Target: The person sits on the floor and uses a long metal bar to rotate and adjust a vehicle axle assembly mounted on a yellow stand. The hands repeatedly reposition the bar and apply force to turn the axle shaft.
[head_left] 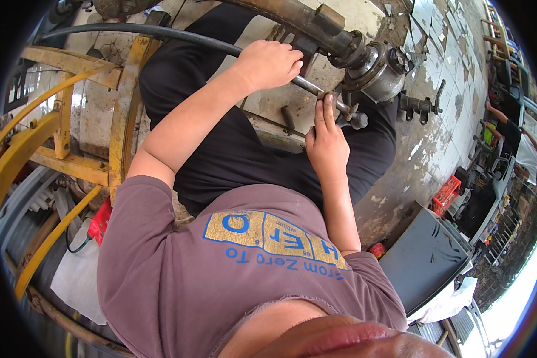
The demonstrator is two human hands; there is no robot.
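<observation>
A long dark metal rod [179,36] crosses above my lap, bare and shiny toward its right end. My left hand [269,64] is closed around the rod near its middle, palm down. Toward the right end, my right hand [328,140] has two fingers stretched forward, pressing a small brown flat piece [327,95] against the rod; its thumb side is partly hidden. Just past those fingers sits a rounded metal end joint [358,120]. Behind the rod lies a greasy axle-like assembly [334,39] with a round metal housing [379,71].
A yellow metal frame [118,119] stands close on my left. A short dark cylinder [287,117] lies on the floor between my legs, and a metal bracket [420,106] lies beyond my right knee. A grey cabinet [420,256], a red crate [446,196] and another person [507,128] are farther right.
</observation>
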